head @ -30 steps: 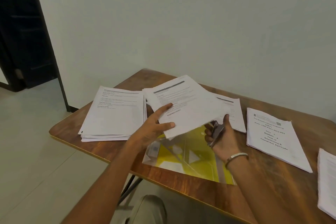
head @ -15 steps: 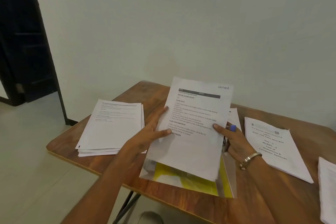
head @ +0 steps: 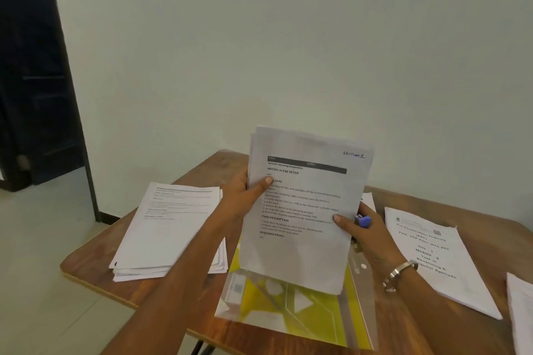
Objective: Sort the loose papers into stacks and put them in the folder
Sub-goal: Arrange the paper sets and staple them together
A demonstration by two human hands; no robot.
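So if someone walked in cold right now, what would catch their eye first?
Probably the sheaf of printed papers held upright at centre, gripped by the left hand and the right hand, which also holds a blue-capped pen. Right under it lies the yellow folder at the table's near edge. Paper stacks lie flat on both sides: one on the left, one on the right.

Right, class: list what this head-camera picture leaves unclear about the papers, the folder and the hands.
- Sheet count in the held papers: only the front page shows.
- Folder: its far part sits behind those papers.
- Pile at right: cut by the frame edge.
- Left pile: print blurred.
- Blue item in right hand: mostly hidden.
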